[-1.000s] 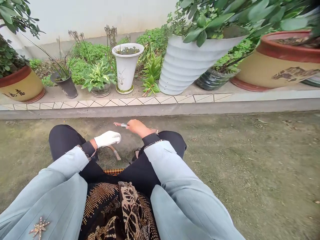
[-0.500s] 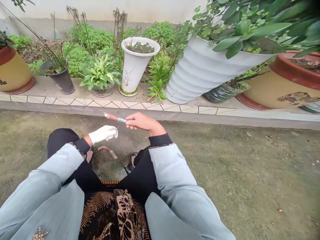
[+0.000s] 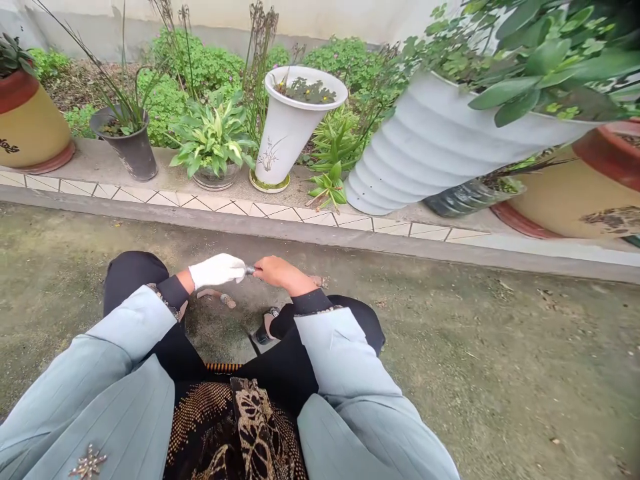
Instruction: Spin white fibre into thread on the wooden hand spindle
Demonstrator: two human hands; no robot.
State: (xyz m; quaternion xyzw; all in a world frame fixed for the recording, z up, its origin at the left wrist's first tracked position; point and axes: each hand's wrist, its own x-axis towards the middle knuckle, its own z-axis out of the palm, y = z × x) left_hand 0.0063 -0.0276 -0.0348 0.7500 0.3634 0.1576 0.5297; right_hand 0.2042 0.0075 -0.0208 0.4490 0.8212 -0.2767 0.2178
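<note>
My left hand [image 3: 218,269], in a white glove, is closed around the left part of a reddish-brown stick. A silver wire coil [image 3: 249,270] wound on this stick shows in the small gap between my hands. My right hand [image 3: 280,273], ungloved, grips the stick just right of the coil with fingers curled. Both hands nearly meet above the ground, between my knees. Most of the stick is hidden by my fingers. Below my left hand, a curved reddish-brown piece [image 3: 216,295] with a pale end lies on the ground.
A low tiled ledge [image 3: 210,201] runs across in front of me. On it stand a dark pot [image 3: 131,150], a white pot [image 3: 285,137], a tall ribbed white planter [image 3: 400,150] and yellow pots [image 3: 40,123]. A small brownish object [image 3: 319,281] shows behind my right wrist.
My gloved left hand has moved up and right, from beside the stick onto its left part, covering its tip. The stick has lowered slightly with my right hand, and the view has shifted.
</note>
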